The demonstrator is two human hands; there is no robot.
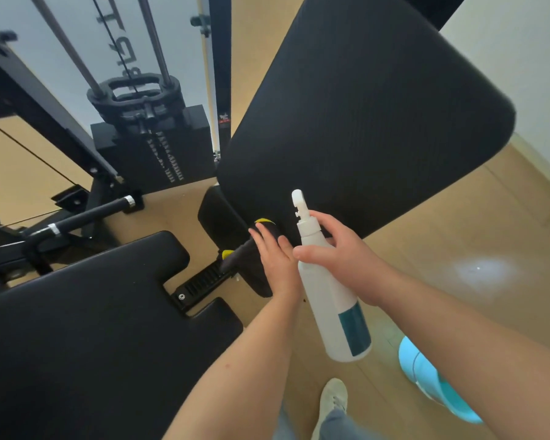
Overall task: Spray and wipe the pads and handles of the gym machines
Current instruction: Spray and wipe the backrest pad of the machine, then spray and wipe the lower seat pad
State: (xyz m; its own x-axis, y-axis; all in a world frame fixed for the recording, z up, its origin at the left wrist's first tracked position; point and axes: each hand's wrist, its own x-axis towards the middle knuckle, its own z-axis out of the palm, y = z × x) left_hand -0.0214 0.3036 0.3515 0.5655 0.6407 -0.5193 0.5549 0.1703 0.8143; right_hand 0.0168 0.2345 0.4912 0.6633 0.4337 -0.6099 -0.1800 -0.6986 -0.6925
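Observation:
A large black back pad (362, 115) slopes up across the upper middle. A black seat pad (86, 328) fills the lower left. My left hand (275, 262) presses a dark cloth with yellow trim (251, 258) against the lower edge of the back pad, near the gap between the two pads. My right hand (343, 252) grips a white spray bottle (327, 300) with a teal label, nozzle pointing up toward the back pad.
A weight stack (153, 147) with guide rods stands at the back left. A black handle bar (83, 217) lies left of the seat. Wooden floor (458, 236) spreads right. A light blue object (426, 373) and my shoe (332, 398) are at the bottom.

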